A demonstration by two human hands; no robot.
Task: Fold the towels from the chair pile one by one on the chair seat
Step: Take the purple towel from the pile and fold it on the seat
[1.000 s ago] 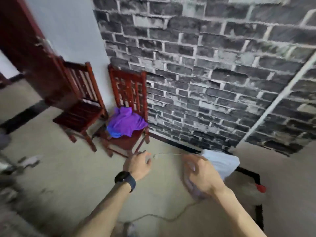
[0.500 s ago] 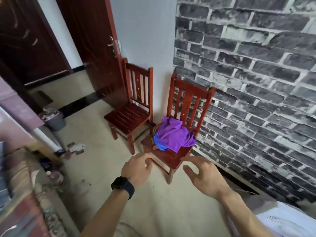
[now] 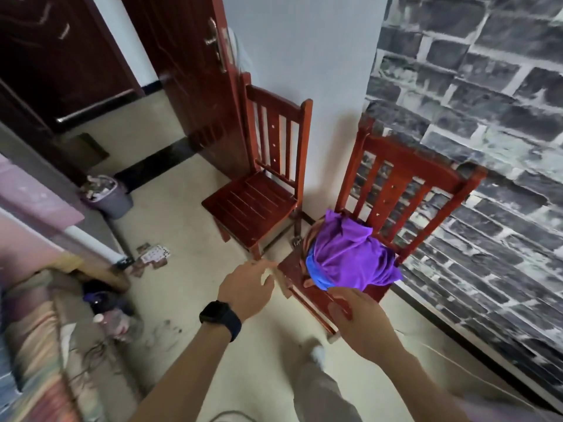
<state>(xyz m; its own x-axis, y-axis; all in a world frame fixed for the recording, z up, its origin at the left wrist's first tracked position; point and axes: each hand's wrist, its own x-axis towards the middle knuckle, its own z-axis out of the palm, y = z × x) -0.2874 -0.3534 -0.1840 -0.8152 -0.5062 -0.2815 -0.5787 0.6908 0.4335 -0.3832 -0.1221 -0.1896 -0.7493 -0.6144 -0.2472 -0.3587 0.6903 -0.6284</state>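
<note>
While I reach forward, both of my hands are empty. My left hand (image 3: 246, 287), above the black watch (image 3: 221, 318) on my wrist, has loose, nearly straight fingers and hangs over the floor just left of the front corner of the chair (image 3: 411, 175). My right hand (image 3: 359, 318) is spread wide over that chair's front edge, just below the towel pile. I cannot tell whether its fingertips touch cloth yet.

The pile sits on the seat, bunched against the backrest. The purple towel (image 3: 353, 254) is draped on top, and a blue towel (image 3: 315, 269) shows along its lower left edge.

I judge this to be the very start: the reach for the first towel, with nothing folded yet. Next I need to pinch the purple one alone, lift it clear of the blue, and find flat seat to spread it on. The empty chair (image 3: 249, 205) just beyond, to the left, has a bare slatted seat. Behind stand the dark door (image 3: 189, 71) and the brick wall (image 3: 487, 117).

Half a second ago the chairs stood farther off. My right hand was short of the seat's front edge, and it now overlaps it.
</note>
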